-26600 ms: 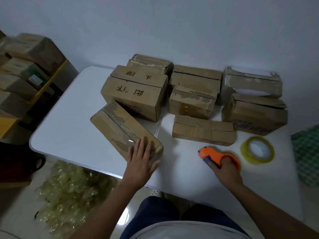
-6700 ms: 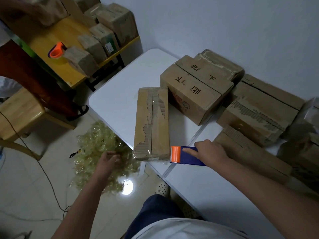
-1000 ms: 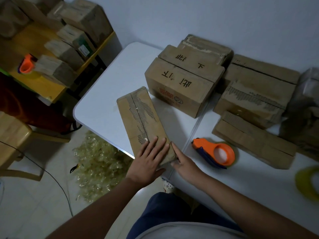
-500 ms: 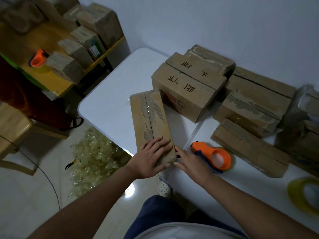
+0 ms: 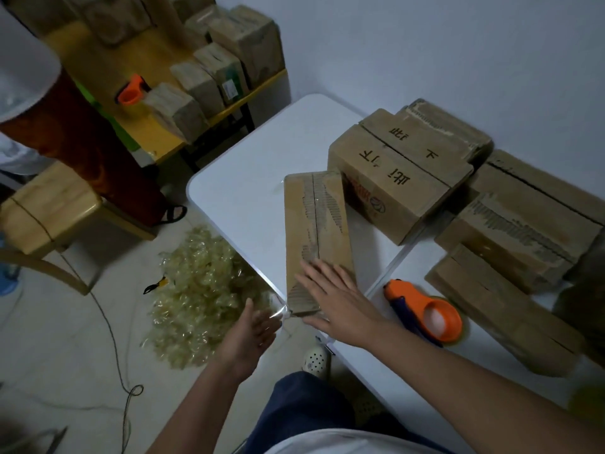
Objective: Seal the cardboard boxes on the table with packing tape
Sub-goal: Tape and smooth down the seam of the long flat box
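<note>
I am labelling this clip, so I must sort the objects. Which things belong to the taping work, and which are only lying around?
Job:
- long box under right hand
- clear tape end at left hand
- orange tape dispenser
- waiting boxes, e.g. printed box

Lying about:
- heap of used tape on the floor
- second dispenser on yellow table
- wooden stool

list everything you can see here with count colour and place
long box: 1, brown, near table edge
other boxes: several, brown, far side of white table
tape dispenser: 1, orange and blue, right of long box
second dispenser: 1, orange, yellow table
more boxes: several, brown, yellow table
tape scraps: pile, yellowish, floor
stool: 1, wooden, left
left hand: open, at box's near end
right hand: flat on long box
</note>
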`<act>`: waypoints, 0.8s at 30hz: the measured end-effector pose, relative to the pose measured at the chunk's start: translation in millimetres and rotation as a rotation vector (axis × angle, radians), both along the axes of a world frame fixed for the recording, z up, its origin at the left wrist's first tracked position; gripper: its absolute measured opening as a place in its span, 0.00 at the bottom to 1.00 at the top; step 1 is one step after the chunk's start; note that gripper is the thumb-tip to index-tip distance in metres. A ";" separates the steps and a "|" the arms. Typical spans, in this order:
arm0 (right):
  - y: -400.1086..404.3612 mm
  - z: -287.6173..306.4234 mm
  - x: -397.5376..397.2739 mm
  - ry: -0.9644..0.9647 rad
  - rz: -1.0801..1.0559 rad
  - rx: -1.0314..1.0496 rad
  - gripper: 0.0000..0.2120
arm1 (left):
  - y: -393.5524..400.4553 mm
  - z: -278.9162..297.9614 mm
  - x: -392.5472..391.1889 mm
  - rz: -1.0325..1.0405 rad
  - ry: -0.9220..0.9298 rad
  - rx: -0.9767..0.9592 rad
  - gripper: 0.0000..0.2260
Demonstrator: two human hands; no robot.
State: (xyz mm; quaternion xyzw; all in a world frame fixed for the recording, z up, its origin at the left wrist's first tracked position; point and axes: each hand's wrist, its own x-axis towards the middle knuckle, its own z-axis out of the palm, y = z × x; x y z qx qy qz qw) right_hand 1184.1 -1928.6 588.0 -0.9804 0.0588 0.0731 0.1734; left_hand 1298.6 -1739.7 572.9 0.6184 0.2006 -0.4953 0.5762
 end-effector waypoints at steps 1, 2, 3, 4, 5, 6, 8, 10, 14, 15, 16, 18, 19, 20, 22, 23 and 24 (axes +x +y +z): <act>0.5 -3.0 3.4 0.019 0.005 -0.025 0.37 | 1.7 -0.4 -4.9 0.002 0.032 -0.035 0.27; 1.0 -6.4 5.5 0.037 0.009 -0.053 0.37 | 2.7 0.1 -8.0 0.013 0.037 -0.055 0.26; 2.0 -9.7 6.5 0.051 0.014 -0.084 0.37 | 2.2 1.9 -10.1 0.032 0.022 -0.068 0.24; 3.2 -12.8 6.7 0.060 0.016 -0.110 0.36 | 2.4 3.3 -11.8 0.051 -0.005 -0.077 0.22; 4.5 -15.3 6.4 0.060 0.012 -0.130 0.36 | 2.6 4.3 -13.3 0.059 -0.041 -0.087 0.18; 5.5 -17.2 6.0 0.052 0.001 -0.143 0.36 | 3.0 5.6 -15.3 0.051 -0.082 -0.094 0.15; 7.0 -19.3 5.2 0.029 -0.030 -0.147 0.37 | 3.9 8.6 -20.0 0.026 -0.172 -0.097 0.11; 8.6 -19.8 5.5 0.010 -0.059 -0.147 0.37 | 3.0 9.4 -24.8 0.042 -0.251 -0.075 0.07; 13.9 -21.5 7.3 0.000 -0.088 -0.180 0.35 | -3.9 8.0 -30.9 0.083 -0.399 0.011 0.05; 14.0 -22.2 7.2 0.004 -0.088 -0.185 0.35 | -6.5 6.5 -32.1 0.089 -0.428 0.025 0.05; 13.7 -22.7 6.7 0.005 -0.086 -0.186 0.35 | -9.1 5.3 -33.4 0.097 -0.450 0.036 0.05; 11.7 -23.8 5.2 0.004 -0.074 -0.181 0.35 | -13.5 1.5 -34.3 0.109 -0.475 0.062 0.05; 10.5 -23.8 4.7 0.005 -0.069 -0.177 0.35 | -15.5 -0.5 -33.8 0.103 -0.484 0.072 0.05; 9.7 -23.7 4.4 0.008 -0.066 -0.174 0.35 | -17.2 -2.6 -32.8 0.092 -0.489 0.077 0.04; 9.1 -23.6 4.4 0.013 -0.065 -0.172 0.34 | -20.3 -6.4 -29.7 0.063 -0.493 0.078 0.03; 9.4 -23.7 4.4 0.016 -0.063 -0.172 0.34 | -22.4 -7.5 -28.1 0.046 -0.496 0.076 0.03; 9.5 -24.0 4.7 0.019 -0.062 -0.173 0.34 | -24.6 -8.2 -26.9 0.027 -0.501 0.073 0.04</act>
